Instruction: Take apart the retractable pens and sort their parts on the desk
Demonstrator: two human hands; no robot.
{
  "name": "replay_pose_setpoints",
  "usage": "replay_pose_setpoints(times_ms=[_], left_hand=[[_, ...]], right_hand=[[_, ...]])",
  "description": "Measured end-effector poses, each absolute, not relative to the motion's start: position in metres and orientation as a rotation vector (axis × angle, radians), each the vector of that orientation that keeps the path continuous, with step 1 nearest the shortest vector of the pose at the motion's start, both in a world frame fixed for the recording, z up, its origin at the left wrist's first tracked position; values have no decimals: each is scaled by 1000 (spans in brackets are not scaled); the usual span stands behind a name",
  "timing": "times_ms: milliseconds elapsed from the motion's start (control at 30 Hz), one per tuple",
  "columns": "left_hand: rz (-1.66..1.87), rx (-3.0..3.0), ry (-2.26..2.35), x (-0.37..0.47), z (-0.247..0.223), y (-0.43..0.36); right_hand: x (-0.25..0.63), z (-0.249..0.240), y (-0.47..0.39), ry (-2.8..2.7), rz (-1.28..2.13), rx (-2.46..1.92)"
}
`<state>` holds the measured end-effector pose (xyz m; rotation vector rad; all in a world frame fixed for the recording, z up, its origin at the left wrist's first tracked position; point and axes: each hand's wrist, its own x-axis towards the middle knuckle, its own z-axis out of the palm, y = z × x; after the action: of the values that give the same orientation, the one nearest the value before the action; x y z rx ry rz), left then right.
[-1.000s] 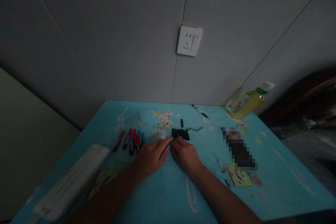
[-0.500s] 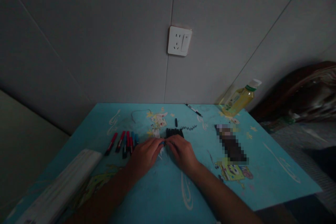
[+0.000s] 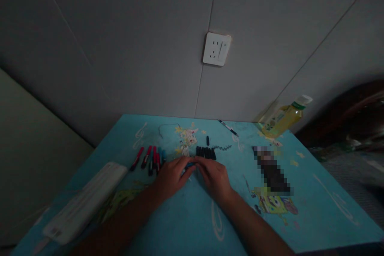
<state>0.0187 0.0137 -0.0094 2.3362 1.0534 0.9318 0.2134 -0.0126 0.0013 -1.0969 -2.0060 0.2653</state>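
Observation:
My left hand (image 3: 172, 176) is closed around a blue marker (image 3: 189, 165), mostly covered by the fingers. My right hand (image 3: 216, 176) meets it, its fingertips pinched at the marker's right end. Just beyond the hands lie a row of black caps (image 3: 206, 153) and several thin white sticks (image 3: 185, 151). A single black cap (image 3: 207, 140) lies farther back. To the left of my left hand are several pink markers (image 3: 146, 157) and blue markers (image 3: 151, 167) with dark ends.
A long white power strip (image 3: 87, 200) lies along the table's left side. At the back is a pen (image 3: 228, 128); a bottle of yellow liquid (image 3: 282, 118) stands by the wall. A blurred-out dark flat object (image 3: 273, 172) lies on the right. The wall has a socket (image 3: 217, 49).
The whole view has shifted, so the table and its things appear farther right. My hands remain together at the same spot by the black caps, and slightly more of the blue marker shows.

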Motion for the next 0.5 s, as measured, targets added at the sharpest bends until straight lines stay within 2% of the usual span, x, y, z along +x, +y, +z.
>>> replay_pose_setpoints(times_ms=[167, 500], left_hand=[[1024, 2073, 978, 20, -4, 18], [1183, 1729, 953, 22, 4, 19]], right_hand=[[209, -5, -12, -2012, 213, -1166], [201, 0, -15, -1958, 353, -1252]])
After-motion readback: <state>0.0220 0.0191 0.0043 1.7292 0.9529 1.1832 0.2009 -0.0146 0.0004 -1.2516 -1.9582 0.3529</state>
